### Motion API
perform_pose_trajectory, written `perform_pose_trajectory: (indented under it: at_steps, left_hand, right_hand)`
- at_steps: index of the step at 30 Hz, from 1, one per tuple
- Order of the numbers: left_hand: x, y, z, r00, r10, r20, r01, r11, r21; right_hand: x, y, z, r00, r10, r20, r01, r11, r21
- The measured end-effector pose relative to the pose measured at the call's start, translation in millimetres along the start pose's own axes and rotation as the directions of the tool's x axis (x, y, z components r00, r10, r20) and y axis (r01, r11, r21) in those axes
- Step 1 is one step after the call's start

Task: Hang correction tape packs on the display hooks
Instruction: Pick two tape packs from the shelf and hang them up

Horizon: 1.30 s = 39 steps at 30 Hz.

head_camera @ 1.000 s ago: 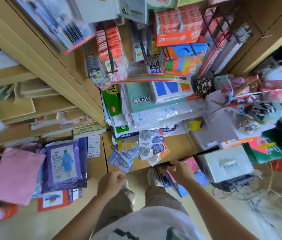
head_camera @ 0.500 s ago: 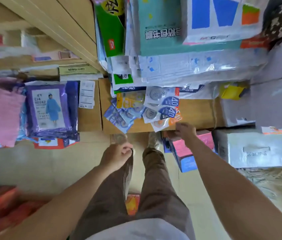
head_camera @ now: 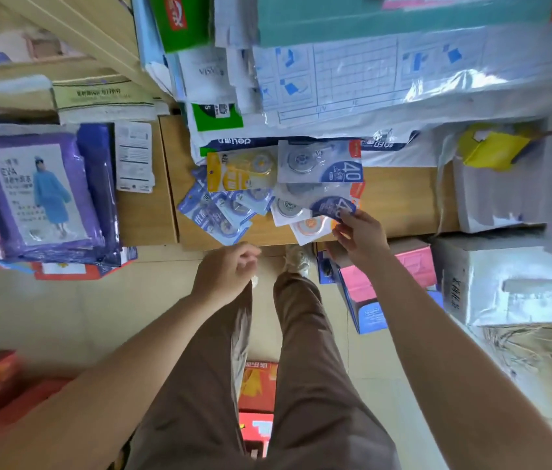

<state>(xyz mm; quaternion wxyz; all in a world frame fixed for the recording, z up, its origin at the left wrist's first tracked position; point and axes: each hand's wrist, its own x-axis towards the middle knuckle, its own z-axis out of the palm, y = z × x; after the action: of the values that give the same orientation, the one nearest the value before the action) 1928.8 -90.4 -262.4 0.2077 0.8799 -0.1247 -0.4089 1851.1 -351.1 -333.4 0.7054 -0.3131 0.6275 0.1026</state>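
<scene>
purple raincoat packs (head_camera: pixel 40 195) left; yellow box (head_camera: pixel 495 149), maybe folded, right.

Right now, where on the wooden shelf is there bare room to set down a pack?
Bare wood on the wooden shelf: right of the correction tape packs, up to the plastic-wrapped white box. A narrower strip: between those packs and the white label card. The middle is crowded with overlapping packs; the right hand pinches one.

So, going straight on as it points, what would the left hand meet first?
Probably the blue correction tape packs at the front of the wooden shelf, just ahead of the left hand; depth is unclear.
</scene>
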Motion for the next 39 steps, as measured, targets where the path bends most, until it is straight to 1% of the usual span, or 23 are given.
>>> perform_pose_trajectory:
  at_steps: [2,3,5,7,10,12,15,17,19,21,24,28,30,32,35,39]
  left_hand:
    - [21,9,0,0.983,0.116,-0.145,-0.102,0.989,0.106]
    - [32,15,1,0.969,0.161,-0.188,-0.133,0.98,0.15]
    - [55,31,1,0.947,0.231,-0.223,-0.184,0.959,0.215]
    - [78,46,5,0.921,0.314,-0.229,-0.243,0.926,0.289]
    - [114,64,15,0.885,0.412,-0.217,-0.313,0.871,0.379]
    - [138,73,22,0.883,0.438,-0.171,-0.321,0.827,0.461]
    - [167,79,36,0.929,0.371,0.004,-0.302,0.749,0.59]
    - [176,80,43,0.936,0.344,0.075,-0.312,0.71,0.631]
    - [175,80,47,0.935,0.348,0.076,-0.31,0.689,0.655]
    - [170,81,48,0.925,0.377,0.034,-0.296,0.664,0.686]
    - [164,76,47,0.926,0.377,-0.006,-0.268,0.669,0.694]
    - [172,74,43,0.934,0.346,-0.083,-0.23,0.764,0.603]
    - [178,76,43,0.957,0.284,-0.066,-0.191,0.782,0.593]
    - [181,79,42,0.965,0.259,-0.044,-0.18,0.772,0.61]
    - [179,86,37,0.951,0.304,-0.051,-0.208,0.755,0.622]
    - [165,94,31,0.934,0.35,-0.074,-0.27,0.824,0.498]
  right_hand:
    - [-14,4,-14,0.999,-0.027,-0.024,0.027,1.0,-0.005]
    - [-21,7,-22,0.997,-0.059,-0.04,0.059,0.998,-0.006]
    - [-35,11,-36,0.987,-0.144,-0.069,0.142,0.989,-0.044]
    - [-44,16,-50,0.966,-0.243,-0.084,0.228,0.96,-0.16]
    - [-53,26,-69,0.927,-0.355,-0.12,0.298,0.892,-0.339]
    - [-58,30,-78,0.91,-0.388,-0.145,0.311,0.872,-0.378]
    - [-67,37,-84,0.898,-0.399,-0.187,0.321,0.883,-0.342]
    - [-72,42,-85,0.887,-0.407,-0.22,0.327,0.888,-0.324]
    - [-77,48,-85,0.886,-0.39,-0.252,0.32,0.906,-0.277]
    - [-80,51,-82,0.89,-0.366,-0.271,0.309,0.922,-0.232]
    - [-84,55,-74,0.894,-0.339,-0.294,0.293,0.937,-0.189]
    - [-86,55,-63,0.894,-0.337,-0.295,0.307,0.941,-0.142]
    - [-85,54,-61,0.894,-0.34,-0.291,0.312,0.94,-0.138]
    - [-83,53,-62,0.896,-0.342,-0.285,0.314,0.939,-0.14]
    - [-79,54,-63,0.897,-0.33,-0.294,0.296,0.943,-0.152]
    - [-79,53,-66,0.902,-0.308,-0.303,0.272,0.95,-0.155]
